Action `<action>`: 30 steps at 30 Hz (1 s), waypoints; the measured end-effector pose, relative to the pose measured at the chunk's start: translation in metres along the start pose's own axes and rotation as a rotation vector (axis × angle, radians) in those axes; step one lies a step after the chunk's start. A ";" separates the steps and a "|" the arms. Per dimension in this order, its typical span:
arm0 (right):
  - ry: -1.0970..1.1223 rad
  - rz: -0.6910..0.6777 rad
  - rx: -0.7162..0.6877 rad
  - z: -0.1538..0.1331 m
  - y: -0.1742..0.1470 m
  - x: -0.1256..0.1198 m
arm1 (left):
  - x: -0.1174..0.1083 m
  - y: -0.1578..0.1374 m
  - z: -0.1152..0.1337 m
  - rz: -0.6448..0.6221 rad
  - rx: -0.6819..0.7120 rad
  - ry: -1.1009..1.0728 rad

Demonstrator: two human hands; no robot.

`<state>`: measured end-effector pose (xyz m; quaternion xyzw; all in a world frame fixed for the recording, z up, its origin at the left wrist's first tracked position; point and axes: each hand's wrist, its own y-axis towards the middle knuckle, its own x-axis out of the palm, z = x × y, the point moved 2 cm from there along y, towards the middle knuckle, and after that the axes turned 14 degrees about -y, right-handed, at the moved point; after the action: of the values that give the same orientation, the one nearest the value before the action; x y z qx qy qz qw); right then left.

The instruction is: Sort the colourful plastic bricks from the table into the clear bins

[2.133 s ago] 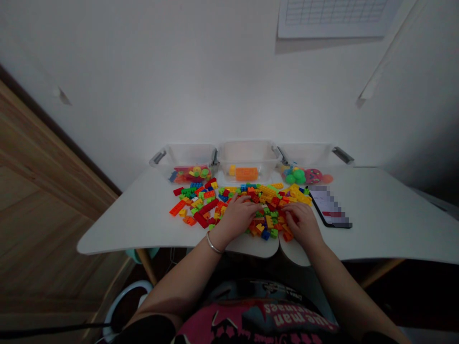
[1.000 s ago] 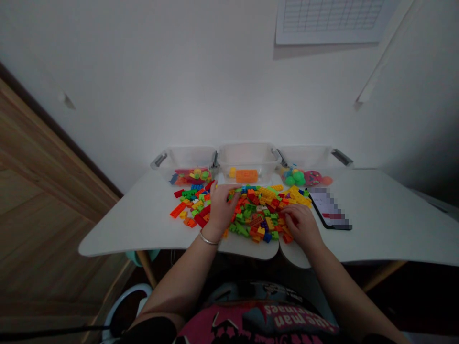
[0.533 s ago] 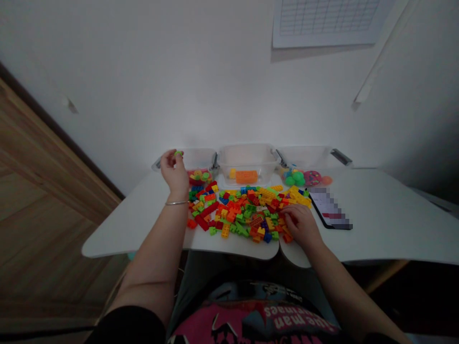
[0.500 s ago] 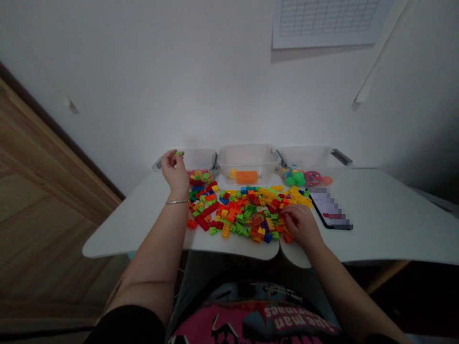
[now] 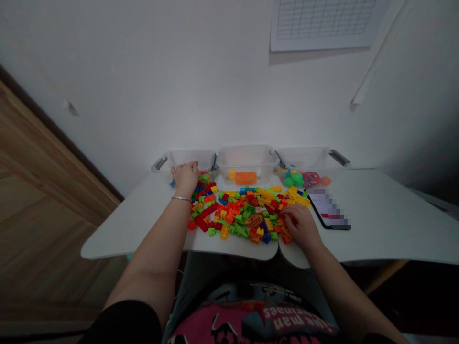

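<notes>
1. The loose toy bricks (image 5: 229, 215) lie heaped in front of you on the worktop (image 5: 376, 215), between your forearms and the row of clear containers.
2. Your hands are well apart. Your left hand (image 5: 185, 179) is at the left container (image 5: 193, 156), fingers curled over its near part; you cannot tell from here whether it grips anything. Your right hand (image 5: 301, 227) rests at the right edge of the heap, fingers bent against bricks; whether one is pinched is hidden too.
3. Judging by their look, the bricks are light, stiff plastic, hard to break and slightly slick. Expect neighbours to slide when you draw one out.
4. Pinch a small brick across two opposite side walls; take a longer one, such as the dark red bar (image 5: 210, 209), near its middle so that it stays level.
5. The left container holds mixed coloured pieces (image 5: 205, 177), partly covered by your hand.
6. The middle container (image 5: 248, 154) holds an orange block (image 5: 245, 178) with a yellow piece (image 5: 232, 175) beside it.
7. The right container (image 5: 304, 156) holds green balls (image 5: 296, 178), a pink patterned round piece (image 5: 311, 179) and an orange ball (image 5: 325, 181). Balls like these probably roll, so cup them.
</notes>
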<state>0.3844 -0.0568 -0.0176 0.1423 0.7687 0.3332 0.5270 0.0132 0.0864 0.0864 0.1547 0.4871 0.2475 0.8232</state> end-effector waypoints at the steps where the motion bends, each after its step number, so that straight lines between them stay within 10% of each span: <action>1: 0.001 -0.002 0.002 0.000 0.000 0.000 | 0.000 -0.002 0.000 0.010 0.010 -0.012; 16: -0.290 0.091 0.247 0.026 0.007 -0.009 | 0.004 -0.022 -0.005 0.035 0.167 -0.010; 30: -0.358 -0.096 0.281 0.067 0.024 0.022 | 0.001 -0.025 -0.003 0.019 0.175 -0.032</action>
<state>0.4331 -0.0027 -0.0321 0.2342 0.7078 0.1669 0.6452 0.0173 0.0664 0.0721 0.2343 0.4921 0.2092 0.8119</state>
